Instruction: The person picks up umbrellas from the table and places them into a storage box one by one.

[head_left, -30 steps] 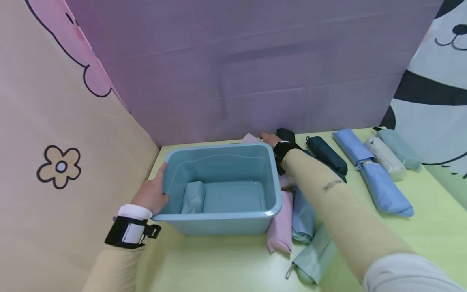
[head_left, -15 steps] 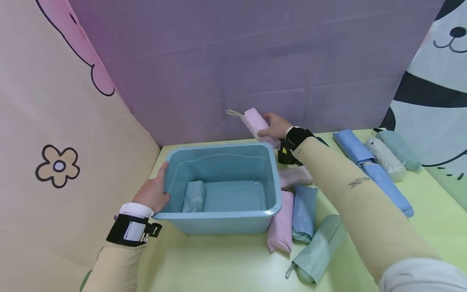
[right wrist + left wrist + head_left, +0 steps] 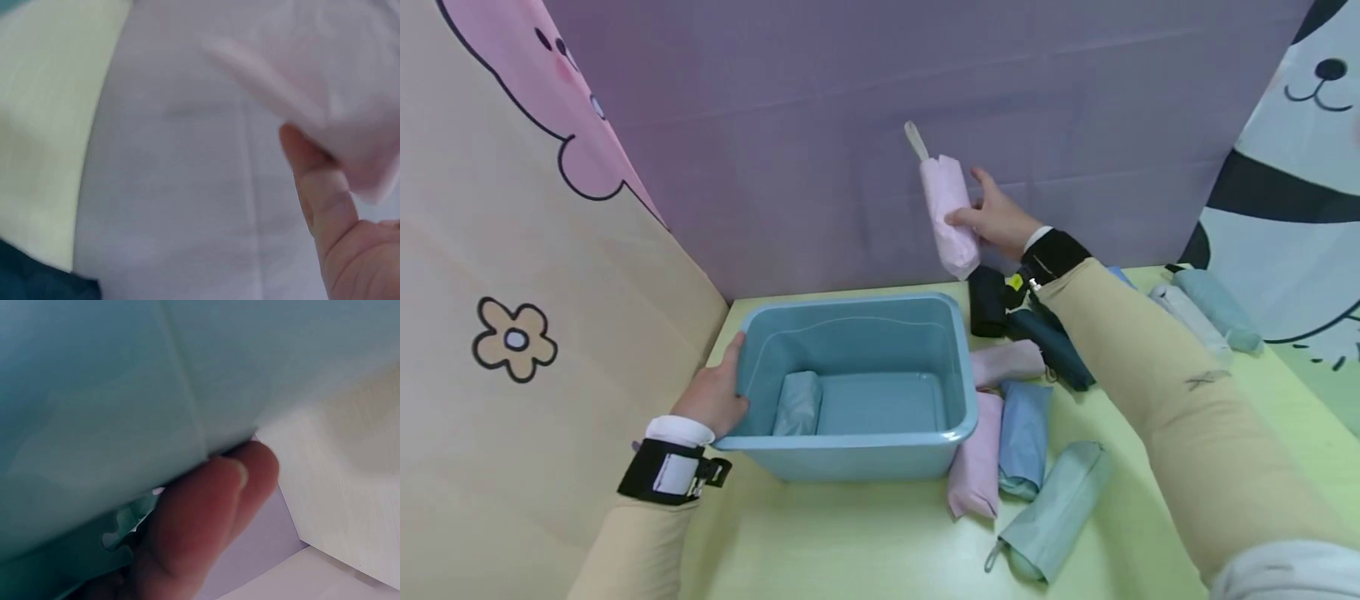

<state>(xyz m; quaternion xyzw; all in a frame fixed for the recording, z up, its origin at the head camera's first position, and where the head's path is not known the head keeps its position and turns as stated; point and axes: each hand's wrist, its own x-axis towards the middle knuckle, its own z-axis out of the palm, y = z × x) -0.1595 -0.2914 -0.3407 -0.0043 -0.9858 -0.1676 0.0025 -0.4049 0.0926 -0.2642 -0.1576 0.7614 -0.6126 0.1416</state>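
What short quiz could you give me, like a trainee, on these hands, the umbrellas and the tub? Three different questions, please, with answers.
1. Multiple choice: what does the right hand hold?
A) a black folded umbrella
B) a light pink folded umbrella
C) a green folded umbrella

2. True or false: the left hand lies flat on the bare tabletop, away from the blue plastic tub.

3. Count: how many folded umbrellas can be seen inside the tub?

Key:
1. B
2. False; it holds the tub's rim at the left end.
3. One, a grey-blue umbrella near the left end.
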